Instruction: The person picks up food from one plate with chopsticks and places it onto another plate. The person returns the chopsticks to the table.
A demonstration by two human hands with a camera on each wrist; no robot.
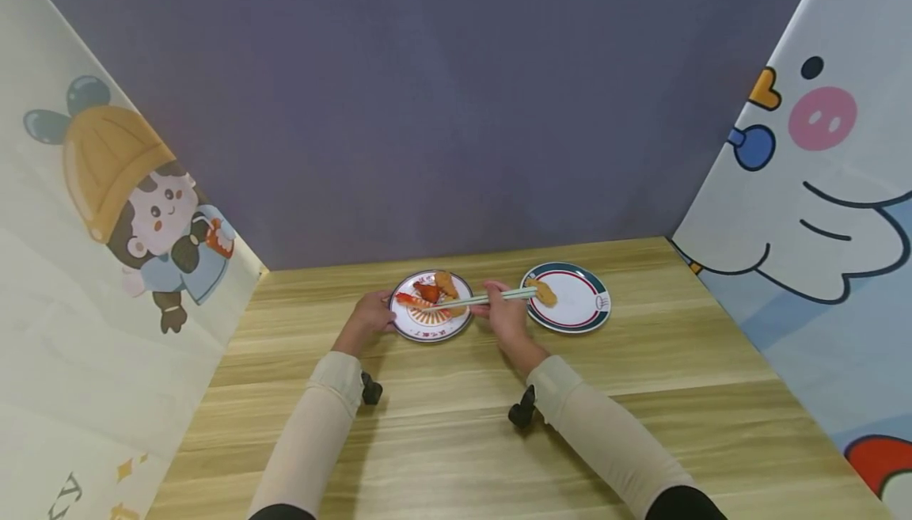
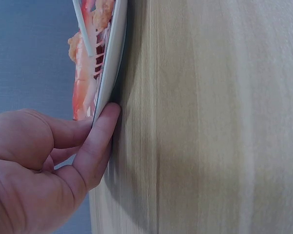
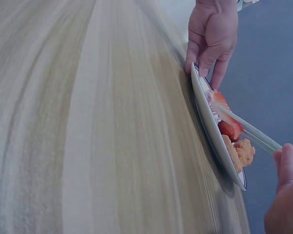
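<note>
My left hand [image 1: 372, 313] pinches the left rim of a white patterned plate [image 1: 431, 333], thumb on top and fingers below in the left wrist view. In my right hand [image 1: 504, 316] is a pair of pale green chopsticks [image 1: 457, 303], which reach left across that plate. Their tips are at an orange-and-white shrimp [image 2: 83, 87]; whether they grip it I cannot tell. Beside the shrimp lie a red-brown food piece [image 3: 229, 130] and golden fried pieces [image 3: 240, 153]. The chopsticks' rear ends extend over the edge of a second plate [image 1: 575, 305].
A golden fried piece [image 1: 544, 292] lies on the left part of the second plate, which has a green and red rim. Both plates are on a wood-grain table [image 1: 427, 441]. A grey-blue panel [image 1: 456, 108] rises behind, with cartoon-printed walls at both sides.
</note>
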